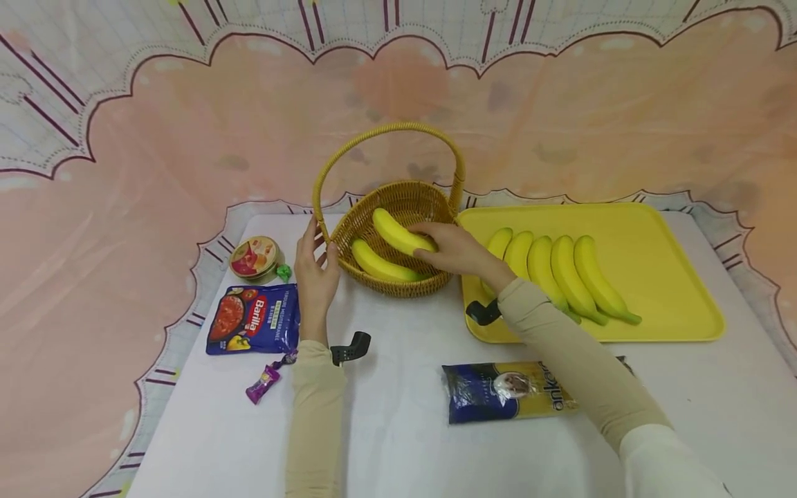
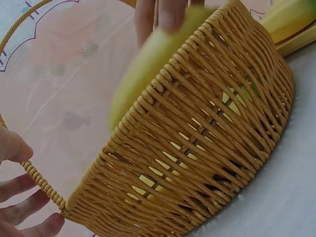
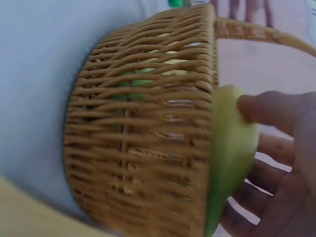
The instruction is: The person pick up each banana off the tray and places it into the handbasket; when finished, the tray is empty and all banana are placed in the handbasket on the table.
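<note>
A wicker basket with a tall arched handle stands at the back middle of the table. My left hand holds the handle's left base, thumb on one side and fingers on the other, as the left wrist view also shows. With my right hand I grip a yellow banana at the basket's opening. In the right wrist view, thumb and fingers lie on either side of that banana, by the rim. Another banana lies inside the basket, partly visible through the weave in the wrist views.
Right of the basket, a yellow tray bears several bananas. In front lies a blue and yellow pasta packet, partly under my right forearm. On the left are a round tin, a blue Barilla pouch and wrapped candies.
</note>
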A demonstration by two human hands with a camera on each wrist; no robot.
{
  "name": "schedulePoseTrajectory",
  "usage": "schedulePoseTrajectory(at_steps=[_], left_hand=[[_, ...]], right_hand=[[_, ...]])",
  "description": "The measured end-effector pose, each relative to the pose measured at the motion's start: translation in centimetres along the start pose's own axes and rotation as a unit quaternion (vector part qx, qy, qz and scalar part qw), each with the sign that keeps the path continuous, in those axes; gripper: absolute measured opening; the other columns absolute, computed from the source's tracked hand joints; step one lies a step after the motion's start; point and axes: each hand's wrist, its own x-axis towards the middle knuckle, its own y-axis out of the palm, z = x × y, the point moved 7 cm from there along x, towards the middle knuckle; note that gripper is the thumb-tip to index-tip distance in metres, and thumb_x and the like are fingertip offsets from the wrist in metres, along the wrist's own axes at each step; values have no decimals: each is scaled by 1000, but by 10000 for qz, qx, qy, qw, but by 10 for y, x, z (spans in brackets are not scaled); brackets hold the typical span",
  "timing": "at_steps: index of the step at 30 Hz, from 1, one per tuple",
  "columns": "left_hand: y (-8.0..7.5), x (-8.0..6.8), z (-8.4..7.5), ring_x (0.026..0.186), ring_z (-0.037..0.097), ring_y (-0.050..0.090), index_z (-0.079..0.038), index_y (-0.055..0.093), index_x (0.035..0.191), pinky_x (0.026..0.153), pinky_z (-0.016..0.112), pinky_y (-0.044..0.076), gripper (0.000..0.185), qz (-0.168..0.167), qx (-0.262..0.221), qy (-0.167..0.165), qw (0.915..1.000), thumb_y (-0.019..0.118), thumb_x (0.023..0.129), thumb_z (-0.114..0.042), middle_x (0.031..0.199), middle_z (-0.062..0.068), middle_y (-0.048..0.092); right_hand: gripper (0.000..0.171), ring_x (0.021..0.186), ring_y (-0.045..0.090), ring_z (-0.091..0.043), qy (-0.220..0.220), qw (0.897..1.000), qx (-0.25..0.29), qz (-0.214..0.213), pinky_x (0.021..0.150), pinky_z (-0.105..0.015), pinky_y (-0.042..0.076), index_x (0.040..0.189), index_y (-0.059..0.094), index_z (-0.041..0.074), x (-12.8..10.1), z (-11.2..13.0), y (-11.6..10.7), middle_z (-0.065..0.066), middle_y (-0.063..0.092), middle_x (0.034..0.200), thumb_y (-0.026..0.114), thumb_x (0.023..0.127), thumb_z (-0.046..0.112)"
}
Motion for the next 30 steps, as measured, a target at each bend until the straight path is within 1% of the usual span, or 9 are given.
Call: schedulePoseTrajectory(at_steps=[3,7,12,14,16,19,23,26,30], left_hand=[[0,-1,0,122,29,51,-20,36,147,95,46,51,55,12,-30,-10,10000,52,95,-10,133,16,48],[1,-2,1,124,29,51,-20,35,147,96,46,50,55,62,-54,-42,10000,51,95,-10,134,15,48],[0,-1,1,124,28,50,-21,35,147,97,46,50,55,50,-82,-49,9999,51,95,-10,134,14,48],[-1,-1,1,124,28,50,-21,35,147,97,45,50,55,57,-90,-40,9999,51,95,-11,135,14,48],[0,0,2,124,27,50,-22,35,147,97,44,50,54,65,-88,-38,9999,51,96,-11,134,14,48],[0,-1,2,124,27,51,-22,36,146,96,43,50,54,66,-56,-42,10000,51,96,-12,134,13,48],[1,-1,1,124,27,51,-22,36,146,96,43,51,54,47,-9,-31,10000,51,96,-12,134,13,49],[1,-1,2,123,27,51,-21,36,146,96,45,50,54,21,-14,-14,10000,51,96,-12,134,14,49],[-2,3,3,122,27,52,-22,38,145,98,49,48,54,3,-44,91,9999,52,95,-13,133,14,50]], right_hand=[[49,104,56,-21,79,9995,-175,233,94,-38,47,138,47,10,16,-1,12,-8,58,130,58,93,25],[49,115,54,-23,311,9973,-304,591,98,-40,45,138,46,11,27,-5,29,-8,55,134,59,93,22],[47,105,55,-23,540,9948,-224,835,91,-40,46,137,46,12,30,-9,43,-10,58,128,58,93,22],[48,110,55,-25,563,9953,-92,784,96,-40,46,138,45,11,27,-9,41,-10,57,130,57,94,23],[48,118,54,-27,451,9971,47,612,102,-42,44,140,43,9,21,-9,36,-12,55,133,54,95,24],[47,127,49,-28,218,9988,401,185,107,-43,40,139,43,7,5,-12,21,-13,53,136,52,96,24],[43,125,48,-28,52,9941,969,-478,106,-46,40,136,47,7,-28,-23,-6,-12,53,135,52,97,25],[42,125,47,-28,201,9874,1280,-909,104,-48,39,135,48,9,-59,-42,-24,-10,51,136,51,98,26],[41,125,46,-29,605,9786,1355,-1427,104,-50,38,134,48,9,-101,-74,-41,-11,51,136,50,98,28]])
